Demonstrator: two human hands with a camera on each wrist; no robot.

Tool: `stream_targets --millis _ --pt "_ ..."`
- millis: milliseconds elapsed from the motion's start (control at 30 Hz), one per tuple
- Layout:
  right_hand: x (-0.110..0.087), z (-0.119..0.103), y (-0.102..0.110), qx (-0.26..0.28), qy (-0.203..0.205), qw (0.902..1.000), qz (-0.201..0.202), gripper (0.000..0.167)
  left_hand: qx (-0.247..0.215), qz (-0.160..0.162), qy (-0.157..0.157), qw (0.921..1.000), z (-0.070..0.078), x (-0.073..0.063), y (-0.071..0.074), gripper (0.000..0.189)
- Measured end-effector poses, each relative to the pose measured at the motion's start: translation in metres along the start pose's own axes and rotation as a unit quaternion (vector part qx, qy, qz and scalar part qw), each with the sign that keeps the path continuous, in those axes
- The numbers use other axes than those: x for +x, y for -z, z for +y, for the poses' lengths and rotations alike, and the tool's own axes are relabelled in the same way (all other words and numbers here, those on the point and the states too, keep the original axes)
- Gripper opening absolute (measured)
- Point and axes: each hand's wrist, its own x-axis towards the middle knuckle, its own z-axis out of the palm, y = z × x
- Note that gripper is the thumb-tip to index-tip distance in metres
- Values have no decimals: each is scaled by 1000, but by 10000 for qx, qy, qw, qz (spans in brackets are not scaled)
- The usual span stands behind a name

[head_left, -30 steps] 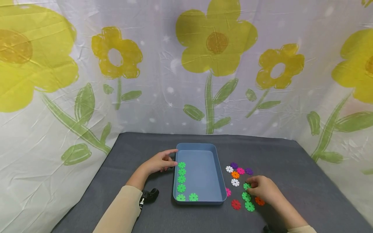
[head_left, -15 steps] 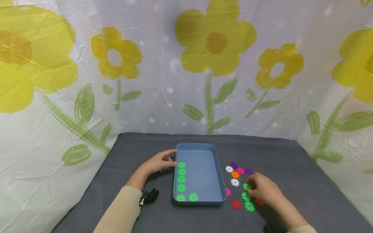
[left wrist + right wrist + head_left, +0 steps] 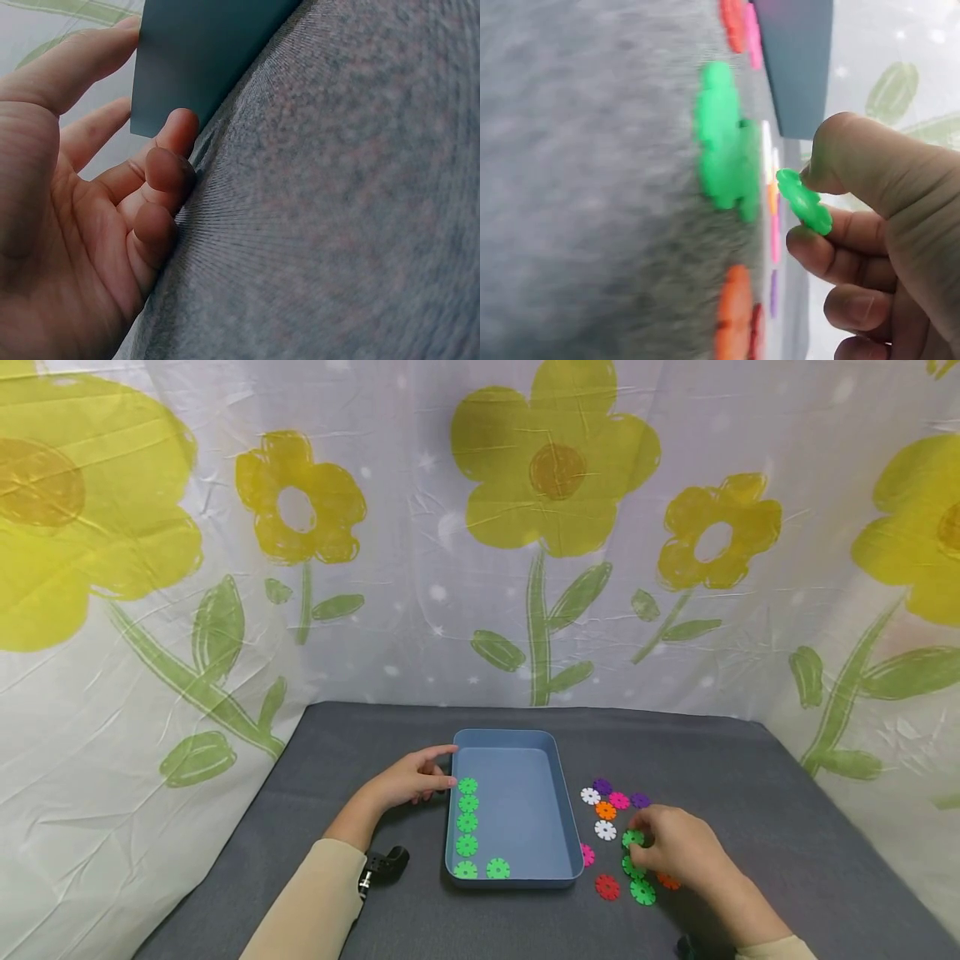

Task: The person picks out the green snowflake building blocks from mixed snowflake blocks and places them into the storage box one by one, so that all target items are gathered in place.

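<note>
My right hand point(image 3: 681, 845) pinches a green snowflake disc point(image 3: 804, 202) between thumb and fingers, raised off the table in the right wrist view. Two more green discs point(image 3: 642, 892) lie just below that hand in the head view. My left hand point(image 3: 405, 779) touches the left outer wall of a blue tray point(image 3: 517, 883) with thumb and index finger extended; its other fingers bend loosely beside the wall in the left wrist view. Along the tray's left side runs a column of several green discs point(image 3: 467, 822), and one green disc point(image 3: 498, 867) sits by the near wall.
Right of the tray lie loose discs: red point(image 3: 607, 887), white point(image 3: 605, 830), orange point(image 3: 606, 810), pink point(image 3: 618, 800) and purple point(image 3: 641, 801). Another orange disc point(image 3: 668, 880) is partly under the right hand. A flowered curtain point(image 3: 420, 610) hangs behind the grey table point(image 3: 405, 910).
My right hand has pinched the top green disc of its group and shifted it slightly left, lifting it. The left hand and the tray stay put.
</note>
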Motion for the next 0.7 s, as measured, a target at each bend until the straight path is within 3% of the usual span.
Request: stream_targets --millis 300,500,700 --pt "12 -19 14 761 211 9964 303 23 36 -11 -2 10000 1 -1 0 71" --pt "23 -41 16 1571 834 9817 682 23 94 21 -3 10000 1 -1 1 70" --pt "34 -68 10 2268 822 9681 674 26 101 5 24 9999 0 1 0 69"
